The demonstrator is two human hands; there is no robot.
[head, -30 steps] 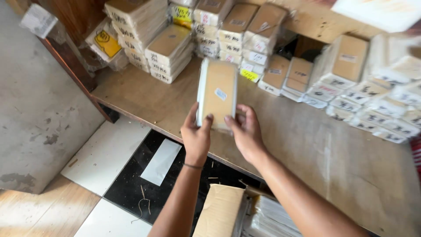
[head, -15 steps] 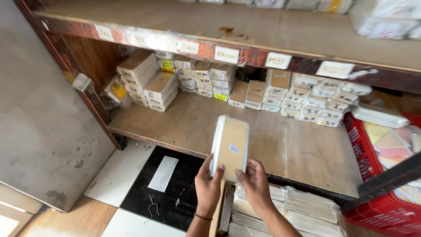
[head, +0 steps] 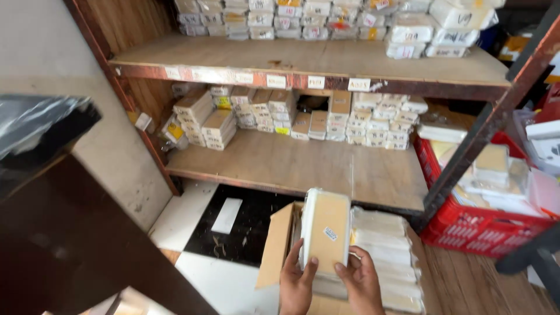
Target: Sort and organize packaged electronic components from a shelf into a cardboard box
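Both hands up: left hand point(head: 297, 286) and right hand point(head: 360, 284) gripping a small stack of flat packs point(head: 325, 233) by the bottom only, above the open cardboard box point(head: 279, 245). Top pack maybe slipping off, dropping to the floor point(head: 227, 274).

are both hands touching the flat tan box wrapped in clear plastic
Touching. The head view shows the left hand and the right hand with fingers pressed on the lower face of the flat tan box wrapped in clear plastic, holding it up.
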